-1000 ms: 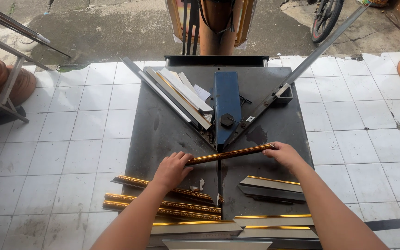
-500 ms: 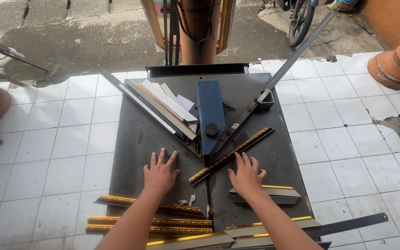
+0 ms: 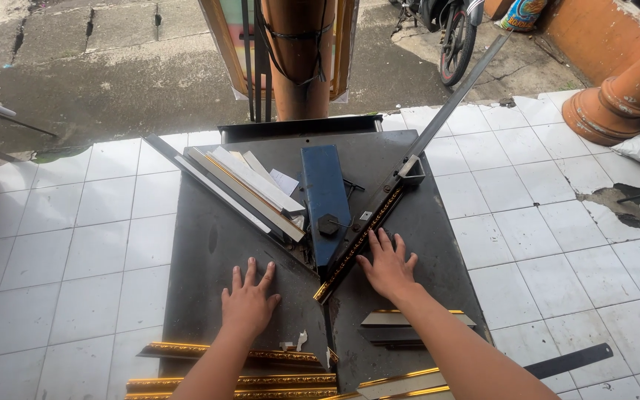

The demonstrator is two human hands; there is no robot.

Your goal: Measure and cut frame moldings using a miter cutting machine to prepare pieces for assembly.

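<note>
Gold strip seated against the right fence, both hands flat and holding nothing.

The right hand lies open, fingers spread, its fingertips pressing the gold strip sideways against the slanted right fence; the strip's lower end sits at the point where the two fences meet, beside the blue block. The left hand rests open and empty on the dark table, clear of the strip. Judging by this, placement looks done and the cut itself looks not yet made. Pale offcuts lie along the left fence, and more gold mouldings wait at the near edge, so several lengths seem left.
</note>
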